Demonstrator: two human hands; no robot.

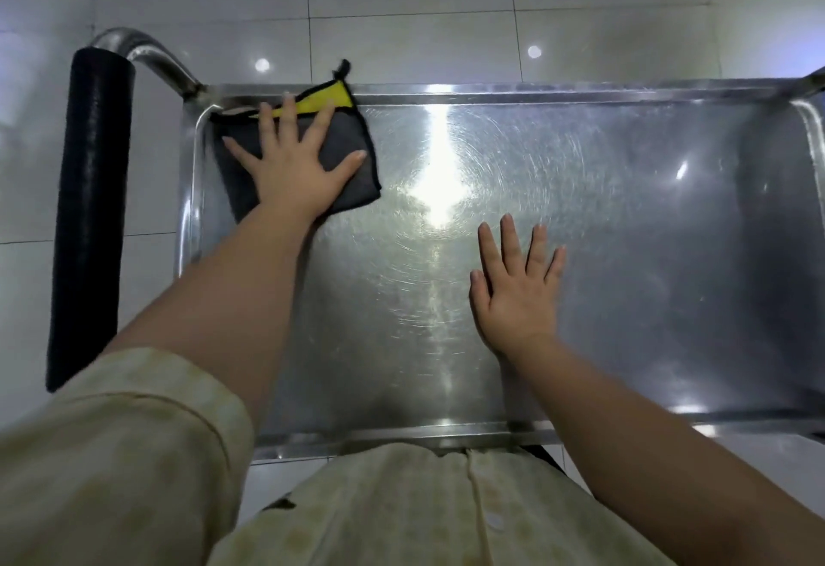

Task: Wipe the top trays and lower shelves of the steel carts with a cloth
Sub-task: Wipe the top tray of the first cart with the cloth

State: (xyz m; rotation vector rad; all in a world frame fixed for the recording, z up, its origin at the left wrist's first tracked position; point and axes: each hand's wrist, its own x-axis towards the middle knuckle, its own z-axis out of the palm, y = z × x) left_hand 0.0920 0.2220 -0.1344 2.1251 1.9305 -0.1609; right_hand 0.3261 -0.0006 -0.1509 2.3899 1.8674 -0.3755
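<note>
Overhead, left hand (292, 163) splayed flat, pressing folded grey-and-yellow cloth (308, 154) into steel cart tray (625, 208) corner (far left), right hand (518, 293) flat, fingers straight, on bare steel

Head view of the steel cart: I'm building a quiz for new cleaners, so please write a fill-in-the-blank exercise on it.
1. The left hand presses the grey cloth into the far-____ corner of the tray.
2. The cloth's turned-up edge is ____.
3. The right hand rests flat on the tray, holding ____.
4. The cart handle has a ____ wrap.
Missing words: left; yellow; nothing; black.
</note>
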